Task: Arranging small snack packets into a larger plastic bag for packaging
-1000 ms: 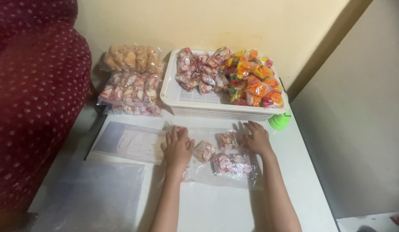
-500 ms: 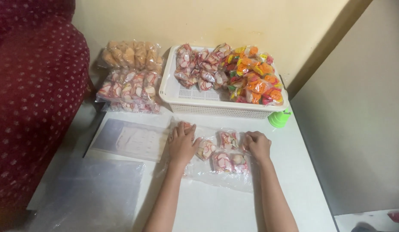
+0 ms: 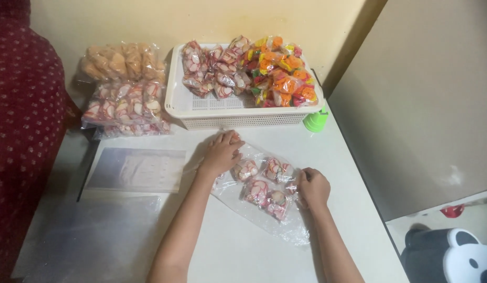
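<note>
Both your forearms reach up from the near edge of the white bench [image 3: 254, 257], angled toward a clear plastic bag [image 3: 264, 204] that lies flat on it, just in front of the white basket [image 3: 243, 112]. Your left hand [image 3: 221, 153] rests palm down on the bag's end nearest the basket, fingers curled loosely and pressing the plastic rather than gripping it. Your right hand [image 3: 312, 187] sits at the bag's far right edge, fingers bent inward into a loose fist that pinches the plastic there. Between your hands, inside the bag, lie several small red-and-white snack packets [image 3: 262, 183]. The basket holds more red-and-white packets on its left side and orange packets [image 3: 283, 71] on its right. Left of the basket, two larger filled bags [image 3: 123, 86] are stacked. A green cup [image 3: 315, 120] stands at the basket's right front corner, and a flat stack of empty clear bags [image 3: 136, 170] lies left of your left hand.
</note>
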